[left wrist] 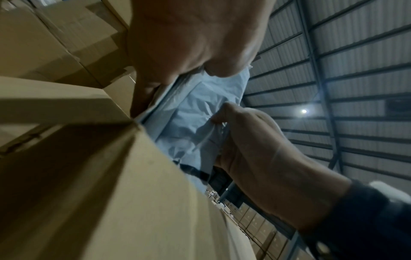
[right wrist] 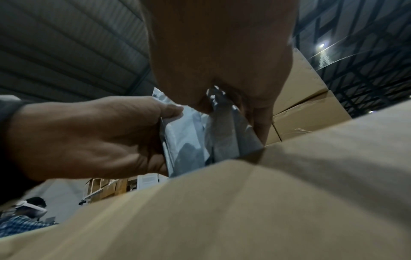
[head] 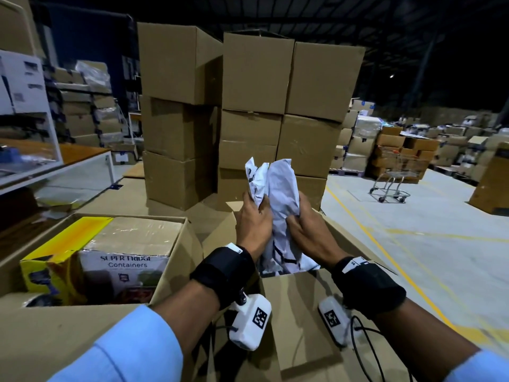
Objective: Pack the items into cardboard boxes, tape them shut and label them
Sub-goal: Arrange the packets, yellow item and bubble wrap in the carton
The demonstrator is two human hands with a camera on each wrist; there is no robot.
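You're still packing: your left hand [head: 254, 216] and right hand [head: 308, 230] both clutch the white bag [head: 278, 199], upright at frame centre over the open box [head: 297, 312]. Next, push it down inside, then release.

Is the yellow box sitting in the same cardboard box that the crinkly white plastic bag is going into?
No, the yellow box sits in the open cardboard box on the left, while both hands hold the crinkly white plastic bag over another open box.
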